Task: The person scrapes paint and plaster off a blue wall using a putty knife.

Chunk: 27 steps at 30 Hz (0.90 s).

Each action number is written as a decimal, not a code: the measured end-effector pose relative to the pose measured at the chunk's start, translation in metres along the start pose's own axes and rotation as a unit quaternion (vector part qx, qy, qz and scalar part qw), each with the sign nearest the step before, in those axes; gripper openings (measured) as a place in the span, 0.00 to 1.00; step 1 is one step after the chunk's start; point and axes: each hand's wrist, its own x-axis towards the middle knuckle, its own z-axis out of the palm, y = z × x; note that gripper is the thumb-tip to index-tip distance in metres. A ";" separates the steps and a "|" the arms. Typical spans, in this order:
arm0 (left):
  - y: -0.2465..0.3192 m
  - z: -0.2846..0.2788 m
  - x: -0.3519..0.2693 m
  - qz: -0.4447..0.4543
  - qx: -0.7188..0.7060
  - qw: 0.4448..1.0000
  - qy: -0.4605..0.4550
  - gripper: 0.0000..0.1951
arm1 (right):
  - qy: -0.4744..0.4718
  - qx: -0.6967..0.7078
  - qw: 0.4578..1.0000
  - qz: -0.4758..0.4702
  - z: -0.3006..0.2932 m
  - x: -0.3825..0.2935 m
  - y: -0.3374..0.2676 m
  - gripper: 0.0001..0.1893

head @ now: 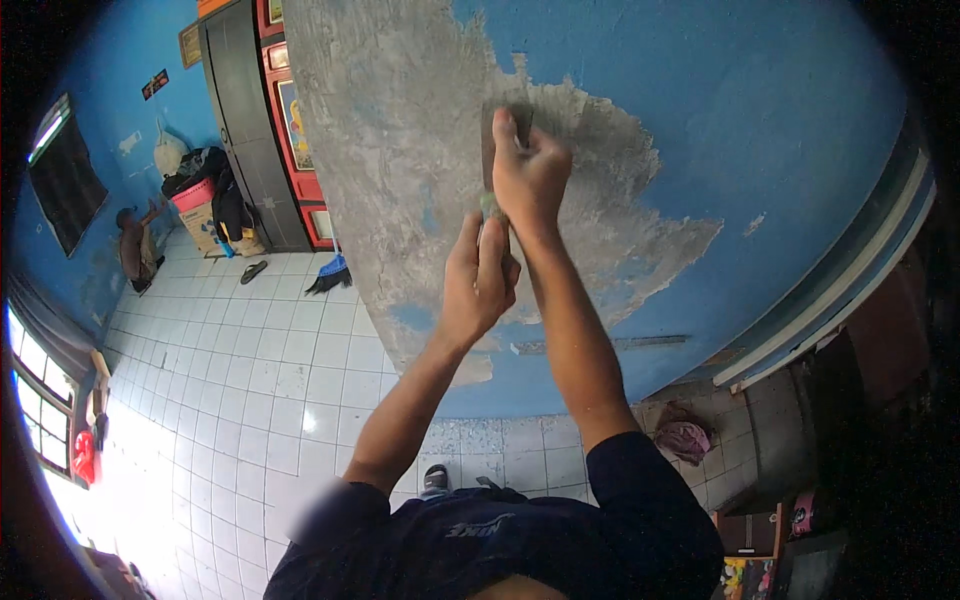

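A blue painted wall (720, 135) fills the space before me, with a large bare grey patch of plaster (390, 112) where the paint is gone. The patch has ragged edges and a few blue flecks. My right hand (531, 176) grips a flat, dark, plate-like tool (488, 154) held against the plaster, its thumb pointing up along it. Just below, my left hand (480, 281) closes around a narrow piece with a greenish end (487, 202). Whether this is the handle of the same tool I cannot tell; the fingers hide most of it.
A narrow ledge-like strip (645, 342) runs low on the wall. On the tiled floor (255, 360) are a blue broom (330, 276), a sandal (253, 272) and a crumpled pink cloth (684, 441). Another person (135, 244) crouches by the far wall, near a cardboard box (199, 225).
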 end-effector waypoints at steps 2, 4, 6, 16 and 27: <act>-0.020 -0.005 -0.005 -0.003 0.018 1.000 0.007 0.12 | 0.054 0.058 0.996 -0.036 0.013 -0.013 0.011 0.24; -0.016 -0.008 -0.006 -0.002 0.009 1.000 0.010 0.12 | 0.031 0.025 0.999 -0.024 0.007 -0.015 -0.001 0.25; -0.001 -0.006 0.003 0.005 0.008 1.000 0.006 0.12 | 0.026 0.070 0.997 -0.023 0.008 0.000 -0.014 0.25; -0.007 -0.001 -0.001 0.013 0.021 1.000 0.005 0.13 | -0.005 0.093 0.993 0.066 -0.005 -0.002 -0.009 0.26; -0.005 0.007 0.002 -0.038 -0.074 0.996 -0.039 0.13 | 0.035 0.103 0.993 0.044 -0.012 -0.006 0.003 0.28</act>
